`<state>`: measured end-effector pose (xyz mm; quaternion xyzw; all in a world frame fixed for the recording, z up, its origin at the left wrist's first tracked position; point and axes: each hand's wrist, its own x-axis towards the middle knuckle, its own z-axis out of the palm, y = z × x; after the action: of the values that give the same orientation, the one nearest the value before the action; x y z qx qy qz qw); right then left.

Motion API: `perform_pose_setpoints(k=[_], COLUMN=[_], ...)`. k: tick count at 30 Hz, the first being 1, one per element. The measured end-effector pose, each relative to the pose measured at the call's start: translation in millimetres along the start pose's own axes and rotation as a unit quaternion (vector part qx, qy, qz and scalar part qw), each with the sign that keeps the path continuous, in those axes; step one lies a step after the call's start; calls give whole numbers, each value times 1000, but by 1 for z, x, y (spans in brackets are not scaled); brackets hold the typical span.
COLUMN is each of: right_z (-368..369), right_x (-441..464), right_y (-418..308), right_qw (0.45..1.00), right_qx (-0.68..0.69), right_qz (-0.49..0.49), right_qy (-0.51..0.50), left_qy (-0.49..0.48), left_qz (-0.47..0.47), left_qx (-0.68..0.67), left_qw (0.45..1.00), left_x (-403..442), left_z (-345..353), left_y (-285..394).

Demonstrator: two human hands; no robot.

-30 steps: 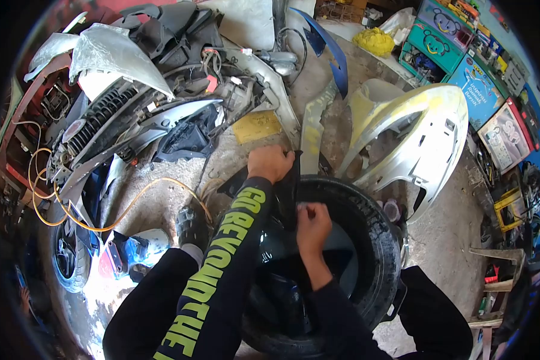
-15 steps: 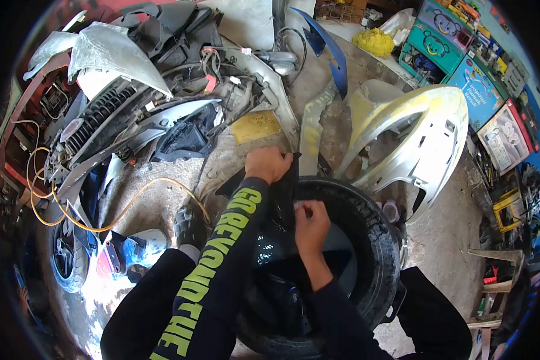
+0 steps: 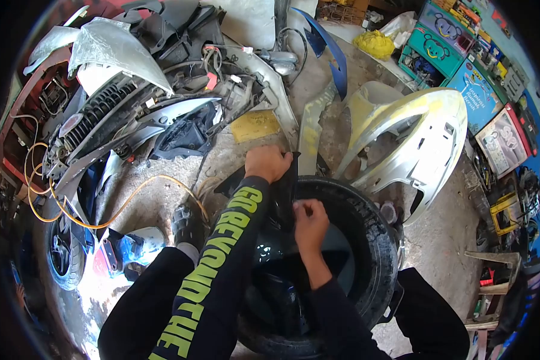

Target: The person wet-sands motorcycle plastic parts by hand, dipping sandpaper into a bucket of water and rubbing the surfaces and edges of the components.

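A glossy black plastic panel [image 3: 282, 207], apparently a motorcycle body part, stands tilted in a round black tub [image 3: 375, 258] with dark water in it. My left hand [image 3: 269, 163] is closed over the panel's upper end, its thumb toward the right edge. Lower down, my right hand [image 3: 311, 223] is closed beside the panel's right edge, fingers curled and fingertips pinched together. Whatever lies between those fingertips is too small to make out. The panel's lower part runs down into the tub, partly behind my forearms.
A silver-and-yellow fairing [image 3: 432, 132] lies on the floor at the right, near a blue trim piece [image 3: 330, 54]. Motorcycle parts pile up at the left around a shock absorber [image 3: 99, 111]. An orange hose [image 3: 126, 207] crosses the floor. Drawers [image 3: 435, 45] line the right.
The view shifts very slightly. Both hands and the black panel keep practically the same positions.
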<state>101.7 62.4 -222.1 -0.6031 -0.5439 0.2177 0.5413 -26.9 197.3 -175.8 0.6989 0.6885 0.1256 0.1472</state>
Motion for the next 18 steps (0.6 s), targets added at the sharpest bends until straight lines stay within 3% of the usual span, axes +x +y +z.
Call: perform_pose_setpoints(k=[10, 14, 18], right_z=[3, 6, -1], right_x=[-21, -16, -28], right_y=[17, 13, 0], right_qw=[999, 998, 998], right_qx=[6, -43, -35], right_qz=[39, -7, 41], right_qy=[2, 37, 18], left_qy=[-6, 14, -6], left_qz=[6, 4, 4], left_qx=[-6, 2, -8], left_qw=[1000, 1000, 1000], left_x=[1, 3, -2], left_z=[-3, 1, -2], left_y=[-1, -2, -1])
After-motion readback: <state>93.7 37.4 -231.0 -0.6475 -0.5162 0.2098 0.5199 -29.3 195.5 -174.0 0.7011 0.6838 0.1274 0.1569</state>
